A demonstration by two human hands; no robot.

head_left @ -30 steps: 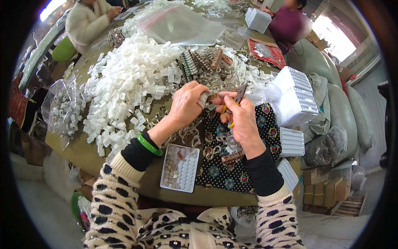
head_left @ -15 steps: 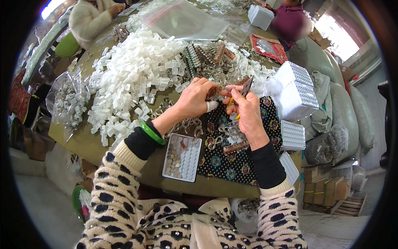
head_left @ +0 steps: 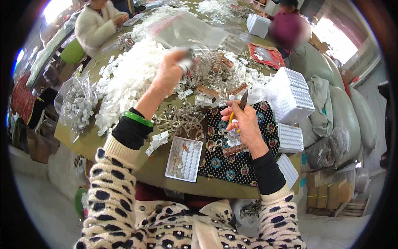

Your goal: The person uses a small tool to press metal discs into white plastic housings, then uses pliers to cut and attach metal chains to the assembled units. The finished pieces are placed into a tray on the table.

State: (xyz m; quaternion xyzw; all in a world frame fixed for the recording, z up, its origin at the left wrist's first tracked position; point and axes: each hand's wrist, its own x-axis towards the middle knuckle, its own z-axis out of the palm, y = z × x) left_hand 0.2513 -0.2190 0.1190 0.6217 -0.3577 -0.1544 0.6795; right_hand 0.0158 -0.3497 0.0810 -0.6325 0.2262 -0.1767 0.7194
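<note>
My left hand [head_left: 167, 74], a white wrap on one finger, reaches over the heap of small translucent white pieces [head_left: 124, 89]. Motion smears its fingers; whether they hold the blurred, clear silvery stuff beside them I cannot tell. In my right hand [head_left: 245, 126] are pliers [head_left: 243, 99] with yellow handles and dark jaws pointing up. That hand is above a black patterned cloth [head_left: 224, 168], where a brown segmented strip [head_left: 235, 150] and some clear links lie. Silvery chain links [head_left: 178, 118] are bunched between my hands. Left of the cloth, a white moulded tray [head_left: 193, 161] contains round pale pieces in its hollows.
Stacked white trays [head_left: 295, 97] stand at the right, with single trays nearer. A filled clear bag [head_left: 76, 99] is at the left edge. Large clear bags [head_left: 186, 33] and a red packet [head_left: 265, 54] lie farther back. Two people sit across the table.
My left hand has moved up and left from beside my right hand, away from the cloth, over the heap. The brown piece held there earlier no longer shows in it. My right hand has lowered slightly.
</note>
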